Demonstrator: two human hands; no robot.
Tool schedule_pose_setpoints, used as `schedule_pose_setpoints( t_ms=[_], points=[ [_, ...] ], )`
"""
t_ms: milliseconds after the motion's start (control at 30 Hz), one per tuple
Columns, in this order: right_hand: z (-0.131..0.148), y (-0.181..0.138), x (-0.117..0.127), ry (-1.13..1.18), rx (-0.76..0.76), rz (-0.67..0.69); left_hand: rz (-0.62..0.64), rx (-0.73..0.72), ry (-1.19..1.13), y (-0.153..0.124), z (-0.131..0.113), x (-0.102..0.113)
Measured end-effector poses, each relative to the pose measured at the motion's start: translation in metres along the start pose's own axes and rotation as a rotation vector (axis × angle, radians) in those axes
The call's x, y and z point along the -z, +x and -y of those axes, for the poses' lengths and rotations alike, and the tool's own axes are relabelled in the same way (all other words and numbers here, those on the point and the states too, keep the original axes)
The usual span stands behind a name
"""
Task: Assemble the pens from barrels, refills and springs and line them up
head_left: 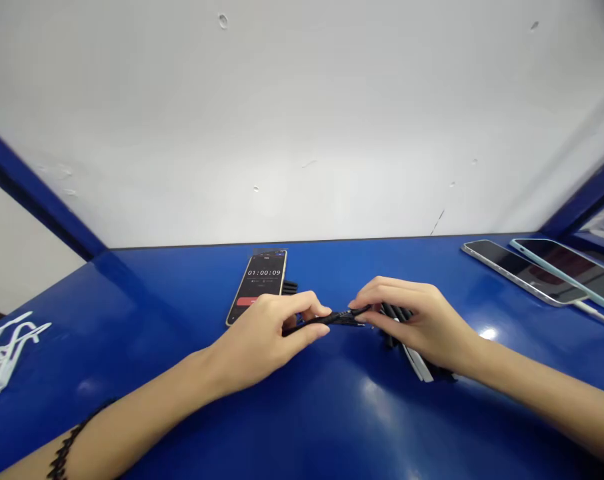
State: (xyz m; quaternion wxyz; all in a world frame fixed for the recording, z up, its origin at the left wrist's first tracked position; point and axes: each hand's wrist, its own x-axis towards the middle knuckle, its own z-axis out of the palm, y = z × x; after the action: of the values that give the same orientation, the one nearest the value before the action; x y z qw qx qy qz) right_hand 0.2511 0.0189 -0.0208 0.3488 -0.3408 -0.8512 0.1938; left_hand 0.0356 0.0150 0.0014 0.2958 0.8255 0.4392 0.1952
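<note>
We see a slim black rod (335, 319) held just right of and nearer to us than the timer phone (260, 283), a little above the worktop (332, 413). It is thin, straight, round and matt black. Its long axis runs nearly level from left to right, with the right end raised slightly. It is probably a pen, though it is too small here for us to be sure.

The left hand (265, 333) lies in front of the timer phone, its grip pinched shut on the rod's left part between thumb and fingers. The right hand (422, 320), well to the right of the phone, has its grip closed on the rod's right end, with the fingers curled over. Under that hand lies a bundle of similar black rods (401, 311), fanned on the worktop, with one pale grey piece (418, 363) among them.

The worktop is glossy blue and smooth, with bright reflections. The timer phone is a flat dark slab with a gold edge, lying face up with its digits lit. Far to its right lie two more phones (525, 272), side by side and face up, with a white cable (598, 315) beside them. Far to its left sits a tangle of thin white strips (7, 347). A dark beaded bracelet (65, 448) circles the left wrist. Behind the phone rises a plain white wall (302, 120).
</note>
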Motion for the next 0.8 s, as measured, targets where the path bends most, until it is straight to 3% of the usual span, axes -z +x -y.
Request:
schedule_pose_setpoints(
  t_ms=[533, 800],
  points=[
    [0.002, -0.003, -0.004, 0.003, -0.008, 0.023, 0.02, -0.077, 0.012, 0.001, 0.0, 0.002],
    [0.003, -0.006, -0.014, 0.085, -0.016, -0.02, -0.02, -0.034, 0.042, -0.005, -0.005, -0.007]
  ],
)
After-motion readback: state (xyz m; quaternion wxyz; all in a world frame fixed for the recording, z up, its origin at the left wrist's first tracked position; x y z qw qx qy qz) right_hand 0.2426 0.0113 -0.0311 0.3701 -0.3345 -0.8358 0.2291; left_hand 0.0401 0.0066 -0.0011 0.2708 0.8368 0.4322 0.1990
